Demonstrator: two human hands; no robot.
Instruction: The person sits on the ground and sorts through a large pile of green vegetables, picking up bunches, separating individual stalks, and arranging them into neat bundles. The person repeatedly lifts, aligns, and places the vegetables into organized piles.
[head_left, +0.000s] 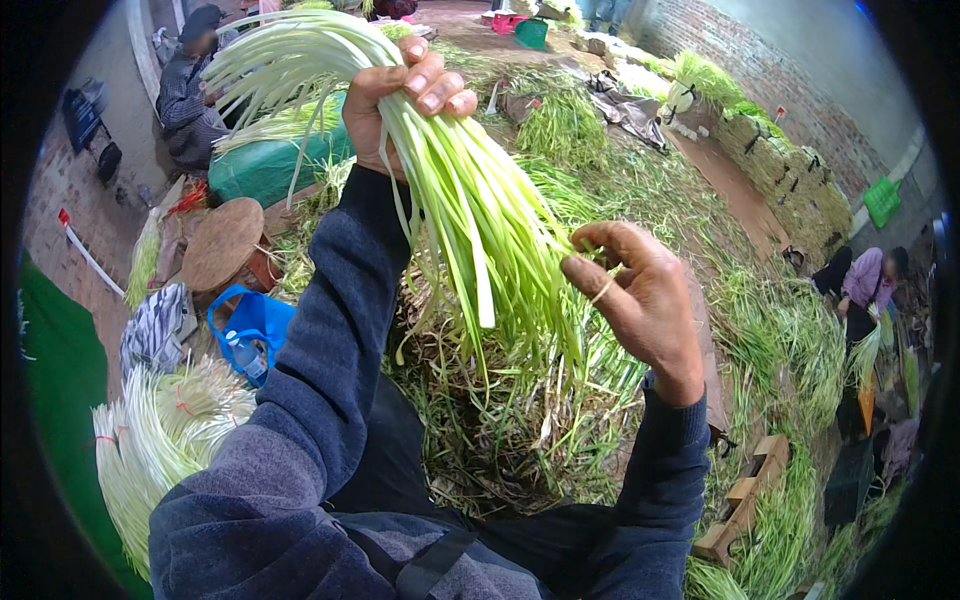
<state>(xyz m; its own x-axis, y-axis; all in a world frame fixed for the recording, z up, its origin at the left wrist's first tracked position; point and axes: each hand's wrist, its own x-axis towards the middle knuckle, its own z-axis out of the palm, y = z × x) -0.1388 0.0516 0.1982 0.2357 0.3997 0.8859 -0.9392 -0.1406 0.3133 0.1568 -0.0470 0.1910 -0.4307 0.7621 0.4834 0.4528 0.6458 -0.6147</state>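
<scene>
A thick bunch of long leafy stalks (472, 217), possibly garlic chives, is gripped in my raised left hand (397, 105). Its white ends arch over to the left, and the yellow-green leaves hang down to the right. At the right edge of those leaves, the thumb and forefinger of my right hand (637, 300) pinch a bit of leaf. A thin tan band (602, 291) circles the right thumb. Below the bunch, between my legs, lies a heap of leaf trimmings (517, 442), partly dry and brown.
Pale bundles (161, 427) with red ties lie at my left, near a blue bag (262, 319) holding a bottle. Beyond is a round-topped stool (223, 244). One person (184, 112) sits at far left; another (870, 277) handles stalks at right. A stepped wooden piece (742, 499) lies on the right.
</scene>
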